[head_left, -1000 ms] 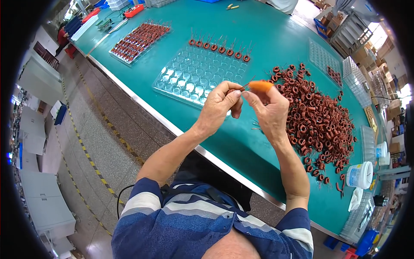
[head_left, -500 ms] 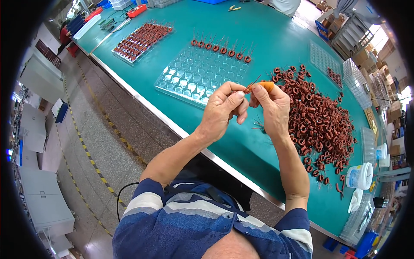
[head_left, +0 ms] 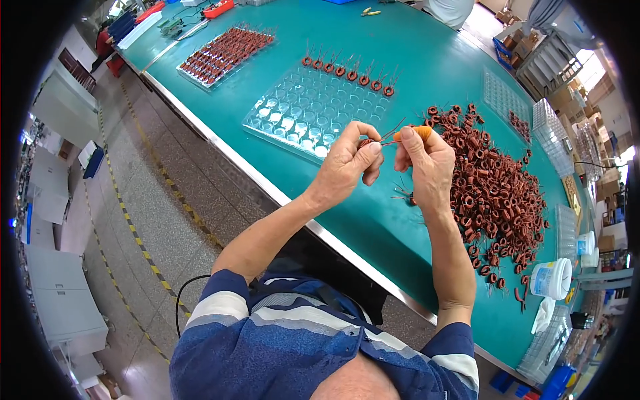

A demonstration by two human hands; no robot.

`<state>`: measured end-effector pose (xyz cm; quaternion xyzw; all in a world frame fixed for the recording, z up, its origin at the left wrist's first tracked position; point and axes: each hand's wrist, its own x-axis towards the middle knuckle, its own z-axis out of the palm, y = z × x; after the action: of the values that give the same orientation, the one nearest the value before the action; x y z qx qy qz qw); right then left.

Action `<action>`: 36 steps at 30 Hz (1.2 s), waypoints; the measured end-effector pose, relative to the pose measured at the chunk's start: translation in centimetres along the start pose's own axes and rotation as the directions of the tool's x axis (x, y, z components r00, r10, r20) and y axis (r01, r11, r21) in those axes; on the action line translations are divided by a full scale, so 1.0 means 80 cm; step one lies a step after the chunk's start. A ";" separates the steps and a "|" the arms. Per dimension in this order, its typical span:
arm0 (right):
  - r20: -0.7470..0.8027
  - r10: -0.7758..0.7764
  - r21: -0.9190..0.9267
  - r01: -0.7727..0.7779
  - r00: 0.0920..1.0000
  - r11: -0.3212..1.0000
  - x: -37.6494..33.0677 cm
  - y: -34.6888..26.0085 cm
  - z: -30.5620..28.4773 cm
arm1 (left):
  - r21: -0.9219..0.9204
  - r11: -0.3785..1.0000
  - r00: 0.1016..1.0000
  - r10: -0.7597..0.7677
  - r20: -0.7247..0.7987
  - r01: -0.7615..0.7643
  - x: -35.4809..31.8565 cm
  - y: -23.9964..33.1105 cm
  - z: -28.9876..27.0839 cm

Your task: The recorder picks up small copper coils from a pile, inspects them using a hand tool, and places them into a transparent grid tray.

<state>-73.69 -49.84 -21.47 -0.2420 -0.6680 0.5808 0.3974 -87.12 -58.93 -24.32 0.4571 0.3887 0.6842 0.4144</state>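
Note:
My left hand (head_left: 345,160) pinches a small red-brown wire-wound ring coil (head_left: 365,143), partly hidden by the fingers. Thin wire leads (head_left: 391,142) run from the coil toward my right hand (head_left: 431,165). My right thumb and forefinger are closed on a lead's end, and an orange finger cot (head_left: 423,133) covers the forefinger. Beyond my left hand lies a clear plastic tray (head_left: 267,125) of round pockets. A row of coils (head_left: 352,76) stands along its far side, leads pointing up. Right beside my right hand spreads a large heap of similar coils (head_left: 500,193).
A filled tray of coils (head_left: 227,55) sits at the far left of the green table (head_left: 413,60). Another clear tray (head_left: 500,90) holds a few coils at the far right. A white tub (head_left: 552,279), red-handled pliers (head_left: 522,298) and stacked clear trays (head_left: 550,347) line the right edge.
My hands have drawn slightly apart, the right one shifting right. The lead between them now shows as a straighter, longer stretch. The view has shifted slightly.

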 end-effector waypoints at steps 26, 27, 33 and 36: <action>0.024 -0.045 -0.209 0.049 0.999 0.977 0.047 0.033 0.083 | -0.009 1.000 0.995 -0.013 -0.097 0.012 0.007 -0.023 -0.087; 0.057 -0.030 -0.197 0.041 0.998 0.980 0.058 0.033 0.087 | -0.011 1.000 0.995 -0.014 -0.102 0.013 0.007 -0.027 -0.097; 0.080 -0.162 -0.546 0.179 0.984 0.818 0.199 0.053 0.055 | 0.675 0.733 0.980 0.183 -0.076 -0.085 -0.007 -0.047 -0.164; 0.058 -0.084 -0.642 0.102 0.995 0.760 0.252 0.101 0.034 | 0.785 0.590 0.967 0.251 0.041 -0.186 -0.009 -0.055 -0.179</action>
<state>-88.43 -33.94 -24.26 -0.3227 -0.8427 0.2992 0.3101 -99.55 -60.24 -32.57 0.6101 0.6037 0.5080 0.0719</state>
